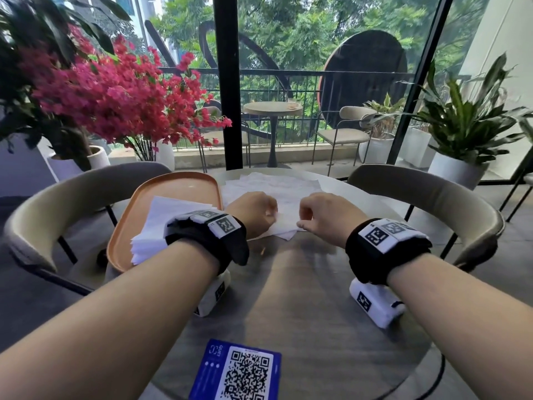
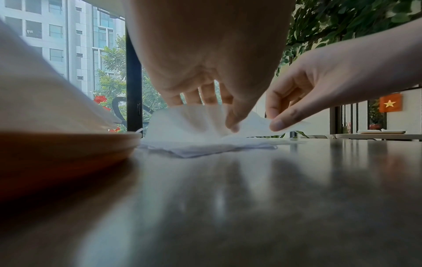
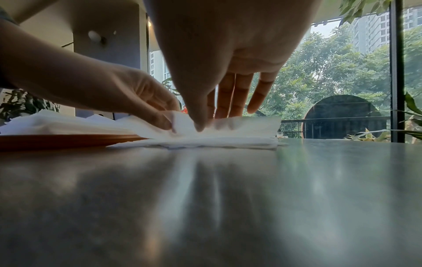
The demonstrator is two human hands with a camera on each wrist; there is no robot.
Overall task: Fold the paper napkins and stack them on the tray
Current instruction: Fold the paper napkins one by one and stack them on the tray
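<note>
The left hand (image 1: 253,210) and the right hand (image 1: 326,212) are both pinching the near edge of the top napkin (image 2: 205,124), thumb against fingers, and raising it off the loose napkins (image 1: 277,187) lying at the middle of the table (image 1: 302,298). That pile is sitting just right of the orange tray (image 1: 176,186), and its left edge may be touching the tray's rim, though the blur is making this hard to tell. On the near part of the tray a stack of folded napkins (image 1: 155,226) is resting, its corners reaching the near rim. A blue card (image 1: 242,370) is lying at the table's near edge, with bare tabletop stretching between it and the hands.
</note>
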